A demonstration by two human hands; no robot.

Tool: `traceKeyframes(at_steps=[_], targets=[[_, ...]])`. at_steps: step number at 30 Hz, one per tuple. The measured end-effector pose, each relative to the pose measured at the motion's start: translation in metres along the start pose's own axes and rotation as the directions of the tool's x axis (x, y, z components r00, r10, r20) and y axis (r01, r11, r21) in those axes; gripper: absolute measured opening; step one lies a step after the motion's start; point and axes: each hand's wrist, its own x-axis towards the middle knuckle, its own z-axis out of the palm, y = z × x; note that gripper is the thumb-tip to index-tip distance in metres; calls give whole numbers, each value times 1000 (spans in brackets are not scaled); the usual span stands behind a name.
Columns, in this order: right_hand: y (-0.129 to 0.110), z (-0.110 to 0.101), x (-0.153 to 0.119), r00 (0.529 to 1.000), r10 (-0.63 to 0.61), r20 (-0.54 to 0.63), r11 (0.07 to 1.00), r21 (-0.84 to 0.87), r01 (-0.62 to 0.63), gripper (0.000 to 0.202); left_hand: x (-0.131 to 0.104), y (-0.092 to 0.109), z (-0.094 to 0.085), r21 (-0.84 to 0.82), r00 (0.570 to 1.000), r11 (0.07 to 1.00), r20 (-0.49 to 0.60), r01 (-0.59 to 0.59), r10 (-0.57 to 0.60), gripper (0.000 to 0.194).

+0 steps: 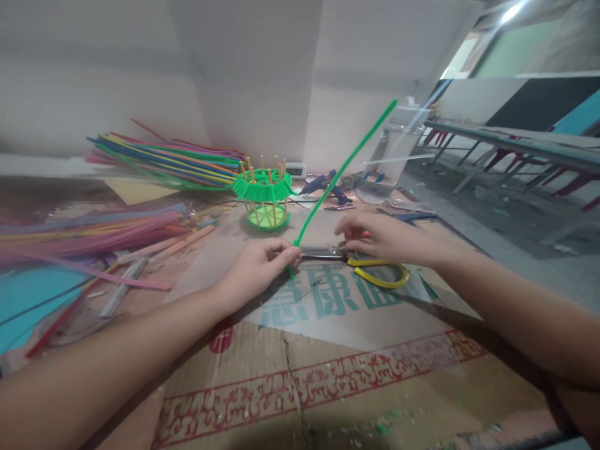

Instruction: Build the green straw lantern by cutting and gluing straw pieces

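Note:
A long green pipe cleaner [349, 165] slants up to the right from my left hand [267, 269], whose thumb and fingers pinch it near its lower end. Yellow-handled scissors [382, 275] lie on the cardboard, their blades pointing left toward those fingertips. Over the scissors' pivot hovers my right hand [375, 237], with its fingers curled; what they hold, if anything, is hidden. Behind my left hand stands a small round basket [262, 187] of wooden sticks, with a green base and a green woven band.
Bundles of coloured pipe cleaners [178, 162] lie at the back left, more [94, 240] at the left. A blue glue gun [330, 187] and a clear plastic container [387, 156] stand behind my hands. Printed cardboard [262, 387] covers the table front.

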Motion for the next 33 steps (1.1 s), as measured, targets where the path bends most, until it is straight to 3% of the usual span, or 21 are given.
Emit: traceKeyframes(at_steps=[2,5,9,12,14,17,20,23,33], targets=[[16,-13,-13,988,24,154,996,-85,-11,40,0,-1,0,-7,1000,1000,-7,3,-3,32],[29,-17,-23,969,-9,248,995,-97,34,53,0,-2,0,-14,1000,1000,-6,-5,5,32],[30,-4,-17,972,-33,231,995,-81,53,55,-1,-2,-1,3,999,999,-13,-37,37,33],[29,3,-11,980,-27,199,991,-120,52,42,-1,0,-2,33,998,998,-28,-61,62,33],[30,1,-11,984,16,176,991,-134,8,38,-2,1,-2,31,998,998,-43,-53,55,33],[28,-11,-16,982,108,155,989,-121,-90,51,-3,2,-2,18,996,999,-73,-51,53,33],[23,-23,-20,973,106,206,992,-93,-88,64,-3,2,-2,12,992,999,-117,-37,38,32],[19,-27,-21,964,28,265,998,-66,-11,63,-3,1,-2,7,989,999,-139,-52,52,30],[6,-11,-17,940,-30,340,997,73,5,52,-5,3,-3,69,972,979,-128,-190,197,21]])
